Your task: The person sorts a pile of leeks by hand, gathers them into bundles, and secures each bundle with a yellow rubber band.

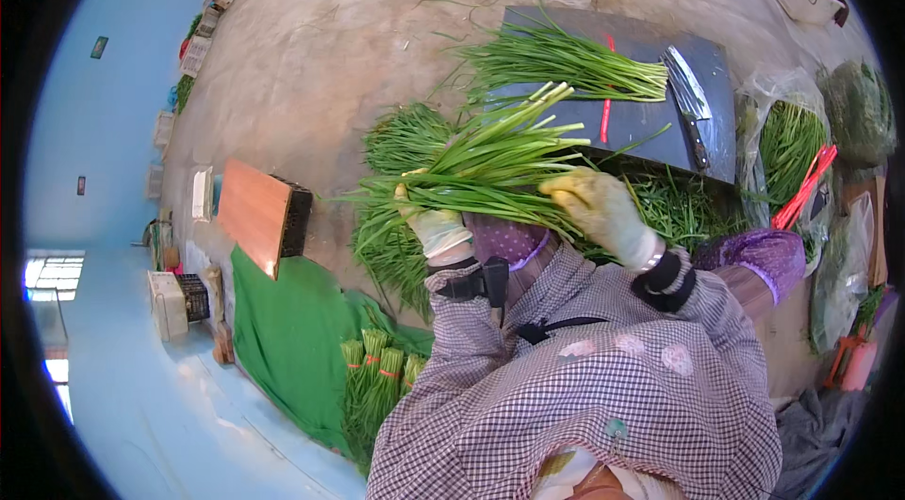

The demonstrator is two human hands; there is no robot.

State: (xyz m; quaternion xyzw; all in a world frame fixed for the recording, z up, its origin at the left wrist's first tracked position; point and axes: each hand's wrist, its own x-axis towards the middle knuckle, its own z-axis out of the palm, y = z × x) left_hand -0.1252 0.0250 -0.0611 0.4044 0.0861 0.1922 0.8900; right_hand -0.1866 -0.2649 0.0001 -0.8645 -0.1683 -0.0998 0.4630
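Observation:
A loose bunch of garlic chives (500,151) lies across my lap, white-green stalk ends pointing right. My left hand (438,234), in a pale glove, is closed around its leafy part. At the stalk side, my gloved right hand (605,215) has curled fingers pinching some of the stalks; the fingertips are partly blurred. In front of me, another bunch of chives (575,65) rests on a dark board (650,140), over a red strip (605,123). Right of that bunch lies a knife (688,85) with a broad blade and dark handle.
Piled chives (401,137) lie left of my knees, and loose leaves (674,215) below the board. Red ties (806,187) hang by a plastic bag of greens (787,137) at right. Tied bundles (377,382) stand beside a green cloth (287,311). A brown panel (253,213) leans farther left.

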